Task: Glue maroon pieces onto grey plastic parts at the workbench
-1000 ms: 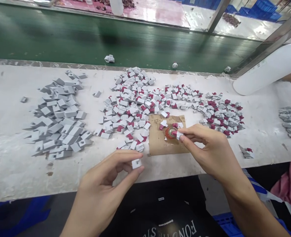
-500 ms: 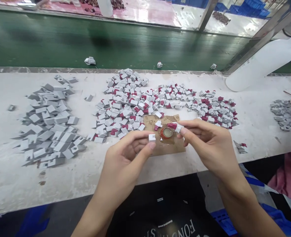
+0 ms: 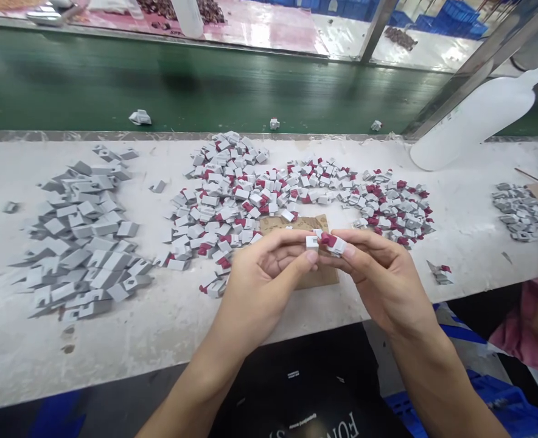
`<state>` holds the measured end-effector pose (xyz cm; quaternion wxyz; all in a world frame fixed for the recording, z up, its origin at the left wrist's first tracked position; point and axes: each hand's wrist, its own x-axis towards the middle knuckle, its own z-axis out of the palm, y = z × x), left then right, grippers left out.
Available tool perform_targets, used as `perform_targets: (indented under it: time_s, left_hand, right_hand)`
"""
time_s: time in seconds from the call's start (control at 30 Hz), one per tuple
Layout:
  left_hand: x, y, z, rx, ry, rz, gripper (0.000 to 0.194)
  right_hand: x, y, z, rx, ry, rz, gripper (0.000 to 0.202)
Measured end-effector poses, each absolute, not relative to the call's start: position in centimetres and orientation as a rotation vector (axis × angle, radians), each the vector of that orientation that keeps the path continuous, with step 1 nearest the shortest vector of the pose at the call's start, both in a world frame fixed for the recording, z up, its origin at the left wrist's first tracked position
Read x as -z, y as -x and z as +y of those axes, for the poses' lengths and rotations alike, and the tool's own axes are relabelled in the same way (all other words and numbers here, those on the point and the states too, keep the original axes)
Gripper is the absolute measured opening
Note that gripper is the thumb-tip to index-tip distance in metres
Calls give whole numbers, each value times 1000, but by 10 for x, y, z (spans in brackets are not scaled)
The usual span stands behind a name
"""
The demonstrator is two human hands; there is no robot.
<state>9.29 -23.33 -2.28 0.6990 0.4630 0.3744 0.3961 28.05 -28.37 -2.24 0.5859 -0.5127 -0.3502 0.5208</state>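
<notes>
Between thumb and fingers, my left hand (image 3: 275, 267) pinches a small light-grey block (image 3: 312, 243). My right hand (image 3: 381, 267) grips a grey and dark-red piece (image 3: 333, 243), its red end pointing towards the block. The two pieces are close together; whether they touch is unclear. Both hands are above a brown cardboard sheet (image 3: 324, 278), hiding much of it. Behind them spreads a heap of grey and red pieces (image 3: 246, 188). A pile of plain grey blocks (image 3: 90, 237) lies at the left.
A white bottle (image 3: 474, 121) leans at the back right near a metal post. Behind the table (image 3: 127, 347) runs a green belt (image 3: 232, 91) with a few pieces on it. Another person's pink sleeve (image 3: 524, 328) and a grey pile (image 3: 518, 210) are at the right.
My left hand has moved right with its block, close to the piece in my right hand. The small dish on the cardboard is now hidden. The camera view has shifted slightly.
</notes>
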Motion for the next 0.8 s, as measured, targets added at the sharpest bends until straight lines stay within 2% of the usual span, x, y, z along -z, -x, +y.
perform_targets:
  time_s: [0.27, 0.47, 0.6, 0.67, 0.77, 0.8]
  left_hand:
    - [24, -86, -228, -828, -1108, 813, 12]
    - [2, -65, -213, -777, -1294, 854, 10]
    - [-14, -38, -177, -658, -1417, 902, 16]
    - [-21, -25, -147, -670, -1516, 1037, 20]
    - [-29, -14, -92, -817, -1623, 1353, 17]
    - [-31, -13, -73, -863, -1634, 1447, 15]
  right_hand:
    - [14, -279, -283, -1084, 1305, -1069, 13]
    - [-3, -276, -264, -1247, 1175, -1178, 13]
    - [-20, -276, -215, -1355, 1225, -1463, 20]
    - [-27, -277, -166, -1226, 1336, -1711, 29]
    - [-27, -269, -70, -669, 1606, -1976, 47]
    - [-23, -263, -38, -591, 1623, -2005, 54]
